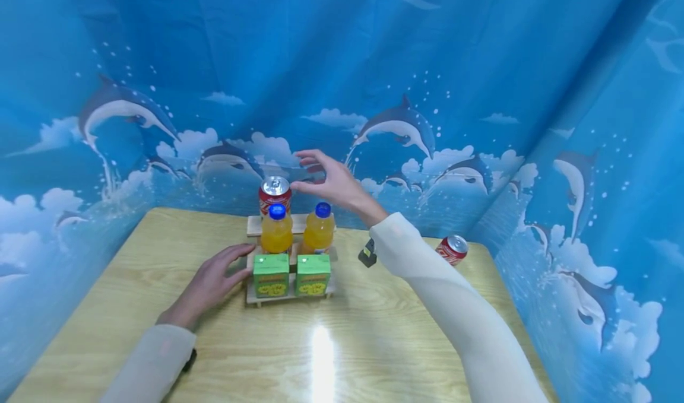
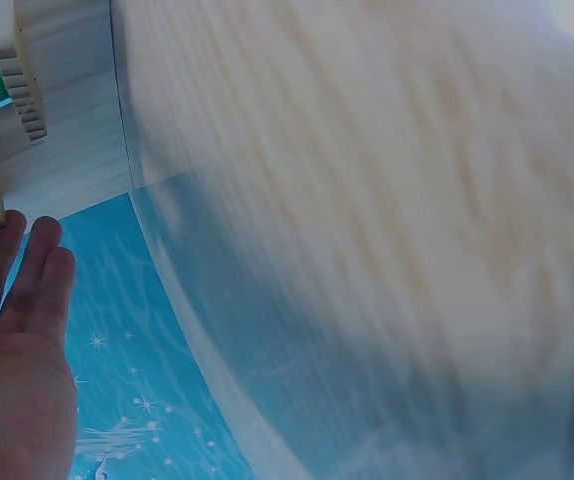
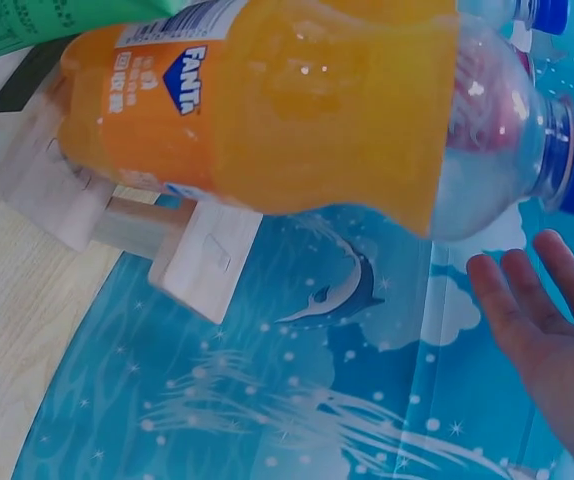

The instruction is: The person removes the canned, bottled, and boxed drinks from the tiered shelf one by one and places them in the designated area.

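Note:
A small stepped wooden rack (image 1: 299, 223) holds the drinks. On its top step, at the left, stands a red soda can (image 1: 275, 196). Two orange Fanta bottles (image 1: 276, 237) with blue caps fill the middle step, and two green juice boxes (image 1: 271, 276) stand on the lowest. My left hand (image 1: 210, 282) rests at the rack's left side, its fingertips touching the wooden edge in the left wrist view. Above the right bottle (image 3: 297, 110), my right hand (image 1: 340, 183) has its fingers spread and holds nothing; its thumb tip is close beside the can's right side.
Another red can (image 1: 452, 249) stands on the wooden table (image 1: 406, 332) toward the back right, beyond my right forearm. A blue dolphin-print curtain (image 1: 331, 64) surrounds the table's back and sides. A small dark object (image 1: 367, 253) shows by my right sleeve.

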